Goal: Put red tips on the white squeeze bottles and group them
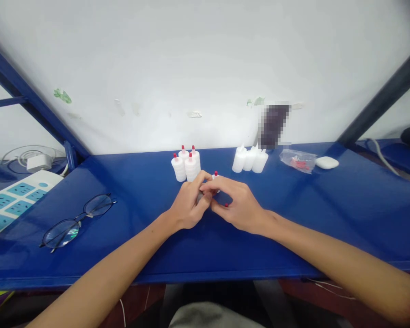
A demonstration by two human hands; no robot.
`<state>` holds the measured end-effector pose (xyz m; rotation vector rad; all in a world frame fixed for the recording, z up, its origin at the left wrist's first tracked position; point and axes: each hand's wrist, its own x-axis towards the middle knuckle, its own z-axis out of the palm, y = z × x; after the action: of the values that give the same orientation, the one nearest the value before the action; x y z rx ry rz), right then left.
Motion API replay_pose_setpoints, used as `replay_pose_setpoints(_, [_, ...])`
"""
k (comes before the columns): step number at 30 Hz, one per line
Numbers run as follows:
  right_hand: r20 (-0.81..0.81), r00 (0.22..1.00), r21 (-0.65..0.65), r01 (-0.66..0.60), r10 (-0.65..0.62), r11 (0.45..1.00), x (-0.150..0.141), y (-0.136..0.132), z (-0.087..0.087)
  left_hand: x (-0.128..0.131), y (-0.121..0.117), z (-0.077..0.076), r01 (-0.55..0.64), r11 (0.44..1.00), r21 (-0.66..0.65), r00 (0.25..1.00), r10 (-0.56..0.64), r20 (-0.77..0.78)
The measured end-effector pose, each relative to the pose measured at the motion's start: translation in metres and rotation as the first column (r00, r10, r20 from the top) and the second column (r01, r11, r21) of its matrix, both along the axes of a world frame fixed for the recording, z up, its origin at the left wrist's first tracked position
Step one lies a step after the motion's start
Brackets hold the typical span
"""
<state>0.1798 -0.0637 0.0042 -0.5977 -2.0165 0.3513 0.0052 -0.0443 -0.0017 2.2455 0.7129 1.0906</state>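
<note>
A red-tipped white bottle (216, 176) is partly visible just beyond the meeting left hand (189, 204) and right hand (241, 205), over the worktop (150, 191). Their fingers curl inward in close, two-handed work that seems to call for steady alignment; their grip is hidden, so I cannot tell what either grasps. A red piece (226, 205) shows by the right fingers. Red-tipped bottles (191, 169) stand beyond the left hand; bottles without red tips (239, 161) stand farther right, near a clear bag (290, 159).

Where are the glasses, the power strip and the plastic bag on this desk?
Glasses (99, 205): head view, on the lens nearer the wall.
Power strip (48, 178): head view, on its white casing, at the end nearer the wall.
Plastic bag (287, 156): head view, on its clear film.
</note>
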Motion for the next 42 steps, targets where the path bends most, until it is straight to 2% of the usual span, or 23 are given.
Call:
replay_pose_setpoints(8, [0.004,1.000,0.032,0.016,-0.016,0.999,-0.001,-0.001,-0.004,0.003,-0.001,0.003,0.056,0.997,0.047,0.997,-0.058,0.045])
replay_pose_setpoints(14, [-0.093,0.995,-0.015,0.046,-0.047,0.999,-0.004,-0.004,-0.001,0.003,-0.002,0.000,0.035,0.999,0.040,0.995,-0.038,0.091])
replay_pose_setpoints(16, [-0.146,0.984,-0.014,0.098,-0.099,0.995,0.000,-0.001,0.005,0.002,0.001,-0.002,-0.004,1.000,0.028,0.993,0.001,0.119])
replay_pose_setpoints(20, [-0.214,0.934,0.038,0.302,-0.287,0.953,0.014,0.010,0.016,-0.001,0.008,-0.004,-0.192,0.981,0.006,0.969,0.189,0.159])
replay_pose_setpoints(23, [-0.194,0.917,0.096,0.372,-0.349,0.923,0.021,0.021,0.018,-0.002,0.010,-0.003,-0.268,0.963,0.024,0.961,0.265,0.075])
replay_pose_setpoints(28, [-0.119,0.935,0.105,0.346,-0.334,0.932,0.018,0.031,0.009,-0.001,0.008,0.000,-0.235,0.964,0.128,0.967,0.245,-0.074])
replay_pose_setpoints(30, [-0.071,0.942,0.107,0.333,-0.327,0.937,0.017,0.033,0.005,0.000,0.008,0.000,-0.197,0.971,0.134,0.969,0.214,-0.122])
replay_pose_setpoints(33, [-0.021,0.943,0.099,0.332,-0.331,0.938,0.019,0.034,0.003,0.000,0.007,-0.001,-0.079,0.989,0.128,0.955,0.112,-0.276])
replay_pose_setpoints(35, [-0.003,0.927,0.096,0.373,-0.374,0.923,0.023,0.034,0.005,0.000,0.005,-0.001,-0.004,0.991,0.131,0.918,0.055,-0.392])
replay_pose_setpoints(38, [0.059,0.888,0.059,0.453,-0.456,0.890,0.030,0.033,0.009,0.001,0.002,0.001,0.040,0.986,0.164,0.870,0.046,-0.491])
replay_pose_setpoints(40, [0.154,0.891,0.002,0.432,-0.427,0.902,0.036,0.034,0.012,0.002,0.000,0.001,0.056,0.981,0.186,0.853,0.050,-0.520])
replay_pose_setpoints(42, [0.279,0.909,-0.082,0.344,-0.310,0.935,0.041,0.034,0.012,0.002,-0.001,0.001,0.070,0.977,0.201,0.844,0.050,-0.534])
